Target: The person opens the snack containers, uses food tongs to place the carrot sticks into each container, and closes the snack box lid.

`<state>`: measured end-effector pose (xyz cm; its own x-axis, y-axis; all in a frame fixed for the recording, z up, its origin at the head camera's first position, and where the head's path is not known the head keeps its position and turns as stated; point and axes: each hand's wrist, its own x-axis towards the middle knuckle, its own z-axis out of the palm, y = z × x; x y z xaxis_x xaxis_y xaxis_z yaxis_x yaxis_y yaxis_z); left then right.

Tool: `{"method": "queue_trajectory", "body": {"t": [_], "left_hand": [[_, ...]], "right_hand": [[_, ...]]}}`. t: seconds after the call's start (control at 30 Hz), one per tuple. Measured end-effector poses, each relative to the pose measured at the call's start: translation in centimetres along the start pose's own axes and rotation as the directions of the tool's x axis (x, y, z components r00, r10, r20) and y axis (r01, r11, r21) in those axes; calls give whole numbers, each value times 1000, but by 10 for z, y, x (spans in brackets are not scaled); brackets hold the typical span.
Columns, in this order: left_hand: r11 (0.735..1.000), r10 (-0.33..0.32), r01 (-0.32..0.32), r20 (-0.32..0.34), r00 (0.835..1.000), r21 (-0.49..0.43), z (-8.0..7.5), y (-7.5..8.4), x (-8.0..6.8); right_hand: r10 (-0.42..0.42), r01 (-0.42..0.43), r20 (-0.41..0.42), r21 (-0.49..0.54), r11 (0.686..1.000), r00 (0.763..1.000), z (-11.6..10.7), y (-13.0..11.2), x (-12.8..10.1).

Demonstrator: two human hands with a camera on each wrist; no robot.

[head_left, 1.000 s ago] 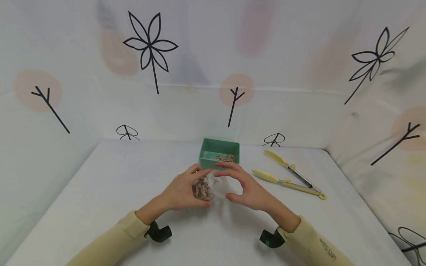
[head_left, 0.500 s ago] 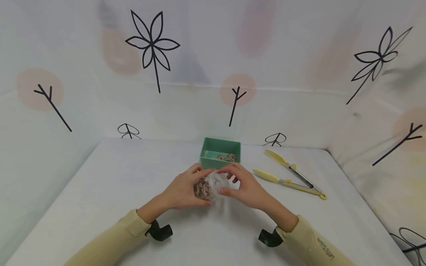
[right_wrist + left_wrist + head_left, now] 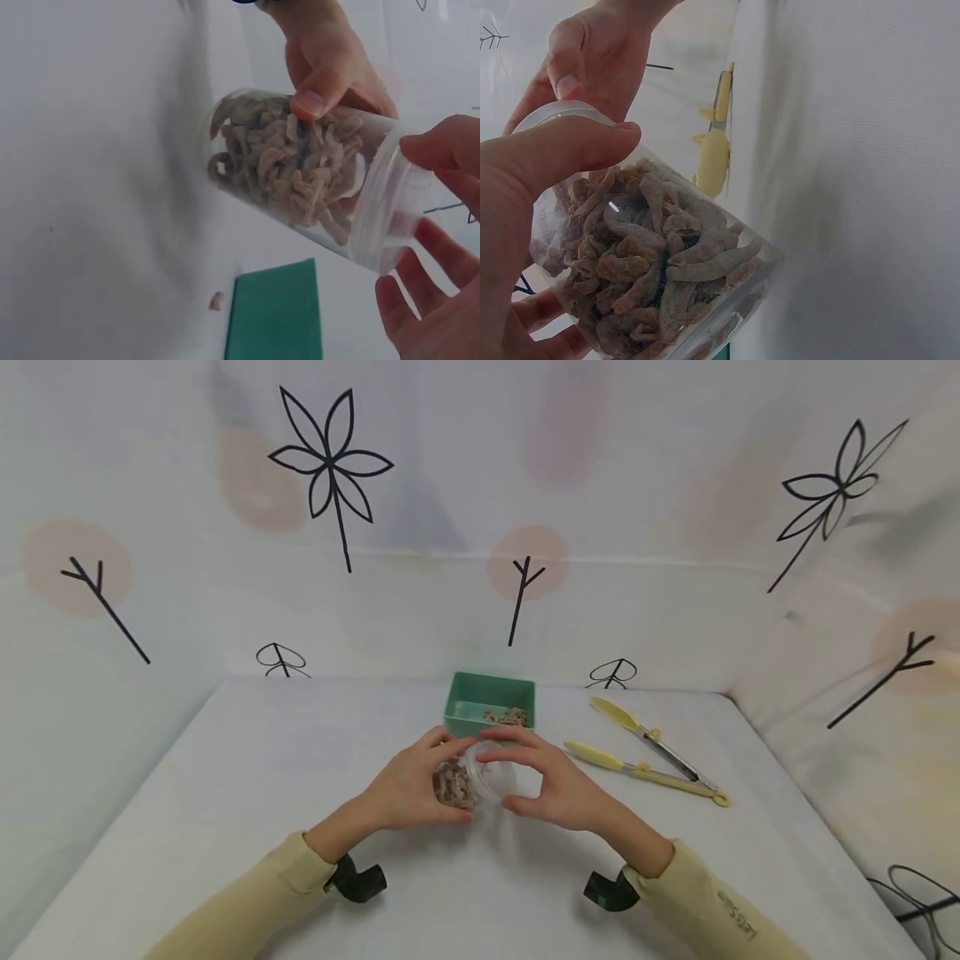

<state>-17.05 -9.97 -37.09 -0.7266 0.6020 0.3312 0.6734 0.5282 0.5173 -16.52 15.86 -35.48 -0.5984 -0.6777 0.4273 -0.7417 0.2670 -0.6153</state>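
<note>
A clear plastic jar (image 3: 452, 787) full of brownish, shrivelled strips is tilted on its side, its mouth to the right. My left hand (image 3: 405, 785) grips the body, the thumb on one side and fingers on the other, as the left wrist view of the jar (image 3: 660, 255) confirms. A translucent screw lid (image 3: 381, 199) covers the mouth. My right hand (image 3: 562, 785) reaches round this lid; in the right wrist view its thumb presses the rim and the fingertips lie against the opposite edge. Part of the jar is hidden behind both hands.
Just beyond the hands stands a green rectangular box (image 3: 459, 720) with some brown pieces (image 3: 512, 717) inside. Spread yellow-handled tongs (image 3: 667, 779) lie to the right. One small brown crumb (image 3: 216, 301) rests on the white cloth near the box. Patterned fabric walls enclose the table.
My right fingers curled in over the lid half a second ago and are now spread wider round it. The left hand and jar have stayed nearly in place.
</note>
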Motion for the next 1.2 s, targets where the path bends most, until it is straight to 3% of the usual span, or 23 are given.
{"method": "queue_trajectory", "body": {"t": [0.27, 0.57, 0.67, 0.8, 0.93, 1.2], "left_hand": [[1000, -12, 12, -13, 1000, -7, 1, 1, 2], [999, 15, -15, 0, 1000, -50, 1, 0, 2], [999, 8, -8, 3, 1000, -45, 1, 0, 0], [999, -16, 16, -7, 1000, -31, 3, 2, -1], [1000, -1, 2, -49, 999, 20, 5, 4, -1], [994, 16, -2, -131, 991, 105, 11, 5, -2]], "right_hand": [[117, -123, -126, -41, 992, 985, 9, -2, 0], [-4, 4, 29, 17, 1000, 1000, 0, 1, -1], [-10, 10, 30, 14, 1000, 999, 1, 1, 0], [27, -28, -46, -23, 999, 999, 6, 1, -1], [93, -104, -145, -70, 992, 985, 14, 0, -2], [144, -165, -258, -61, 984, 955, 25, -2, -2]]}}
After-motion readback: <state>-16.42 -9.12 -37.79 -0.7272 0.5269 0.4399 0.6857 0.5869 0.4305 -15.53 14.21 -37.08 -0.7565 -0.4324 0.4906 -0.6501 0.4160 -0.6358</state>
